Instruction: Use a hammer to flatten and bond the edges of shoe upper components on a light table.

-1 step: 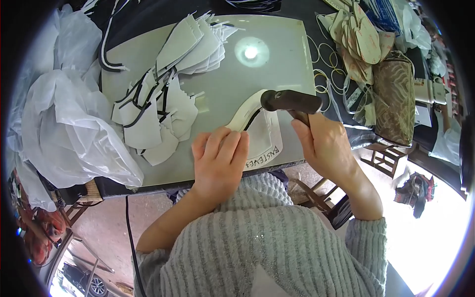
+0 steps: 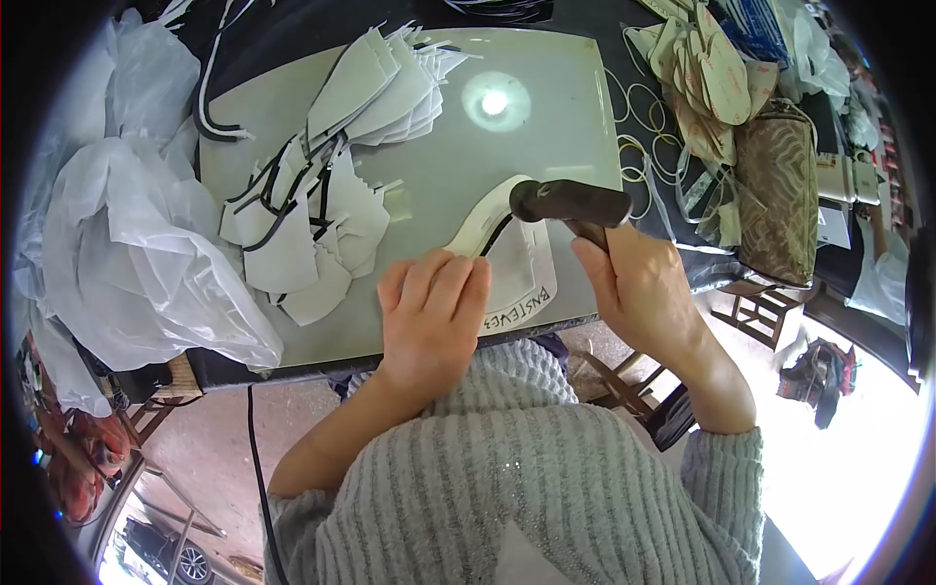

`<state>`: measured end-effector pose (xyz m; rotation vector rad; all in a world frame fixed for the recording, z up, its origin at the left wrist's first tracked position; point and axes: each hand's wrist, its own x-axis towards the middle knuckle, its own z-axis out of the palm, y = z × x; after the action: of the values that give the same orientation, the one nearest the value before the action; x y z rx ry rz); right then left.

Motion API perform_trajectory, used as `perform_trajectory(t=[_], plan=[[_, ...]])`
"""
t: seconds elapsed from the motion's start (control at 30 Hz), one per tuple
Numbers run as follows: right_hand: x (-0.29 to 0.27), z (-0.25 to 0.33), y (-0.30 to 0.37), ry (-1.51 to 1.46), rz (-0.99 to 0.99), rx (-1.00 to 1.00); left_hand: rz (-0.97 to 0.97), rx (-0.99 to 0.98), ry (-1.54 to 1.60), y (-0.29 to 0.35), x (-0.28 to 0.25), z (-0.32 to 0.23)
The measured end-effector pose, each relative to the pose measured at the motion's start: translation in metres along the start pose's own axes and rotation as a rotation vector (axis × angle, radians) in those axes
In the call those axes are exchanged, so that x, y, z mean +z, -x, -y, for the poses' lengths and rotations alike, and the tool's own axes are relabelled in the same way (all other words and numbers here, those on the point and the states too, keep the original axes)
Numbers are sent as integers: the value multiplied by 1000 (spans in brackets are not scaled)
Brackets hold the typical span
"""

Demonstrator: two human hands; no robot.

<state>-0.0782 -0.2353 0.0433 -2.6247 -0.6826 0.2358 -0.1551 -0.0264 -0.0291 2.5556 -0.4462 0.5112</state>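
Observation:
My right hand (image 2: 648, 288) is closed round the short handle of a dark metal hammer (image 2: 573, 202). The hammer's round face is at the upper part of a curved white cut piece (image 2: 512, 268); whether it touches is hard to tell. A black strip runs along that piece, and there is handwriting near its lower edge. My left hand (image 2: 434, 312) presses its bent, close-set fingers on the left side of the piece; its thumb is hidden. Underneath lies a pale smooth board (image 2: 429, 214).
Left of the work lie a fanned stack of white cut pieces (image 2: 375, 88) and more with black strips (image 2: 307, 224). A white plastic bag (image 2: 146, 244) covers the table's left side. At right are looped cords (image 2: 648, 146), beige cut pieces (image 2: 697, 73) and a patterned brown pouch (image 2: 777, 195).
The hammer head has shifted very slightly to the left and down. My left hand and the white cut piece look unmoved.

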Motion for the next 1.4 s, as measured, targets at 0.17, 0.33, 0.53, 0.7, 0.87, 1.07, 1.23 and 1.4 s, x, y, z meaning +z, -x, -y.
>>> perform_trajectory(t=[0.17,0.33,0.53,0.7,0.87,1.07,1.23,1.4], plan=[[4,1,2,3,114,19,-13,-89,139,0,1,3],[5,10,7,34,49,-107,-13,7,51,2,3,3],[6,9,8,140,87,-138,-3,8,36,3,2,2],[15,7,9,267,210,-115,-4,18,23,3,2,4],[17,5,12,237,193,-98,17,-150,223,2,-11,12],[4,6,5,113,121,-143,-6,45,51,10,-5,12],[16,11,11,214,276,-149,23,79,28,9,-6,11],[10,15,8,177,156,-187,-24,124,10,10,-4,14]])
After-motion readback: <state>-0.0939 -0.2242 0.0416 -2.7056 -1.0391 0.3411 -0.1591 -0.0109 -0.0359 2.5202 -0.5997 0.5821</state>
